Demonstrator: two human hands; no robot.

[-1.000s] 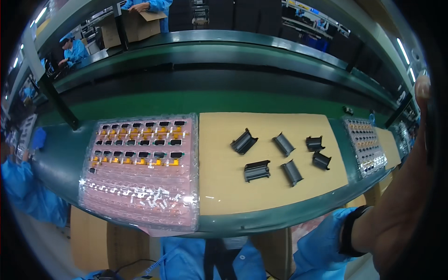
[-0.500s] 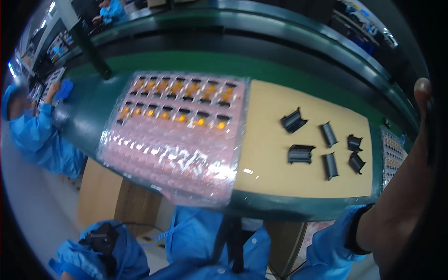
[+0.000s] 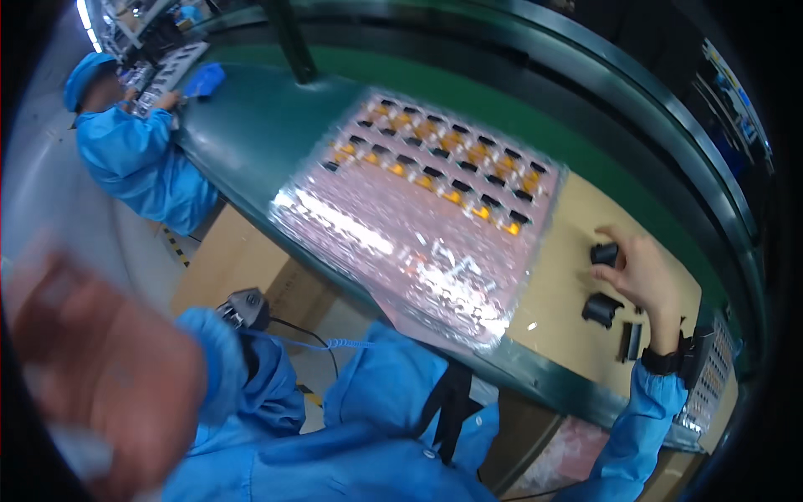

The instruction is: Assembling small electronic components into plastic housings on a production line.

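Note:
My right hand reaches onto the tan board, its thumb and forefinger closed around a short black plastic part. Just nearer lies another black channel-shaped part, and a narrower black part is beside my wrist. My hand and wrist partly hide further parts. My left hand looms large at the lower left, raised away from the bench; its fingers are smeared by motion. Left of the board, a pink bubble-wrap sheet bears two rows of small black-and-orange pieces.
A green bench runs across, with a dark post at its far edge. One co-worker in blue sits at the far left. A cardboard box stands below the bench edge. Another sheet of small pieces lies at the right.
My right hand has come from the right edge onto the board and closed around a black part. My left hand has risen into view at left. The whole view has turned.

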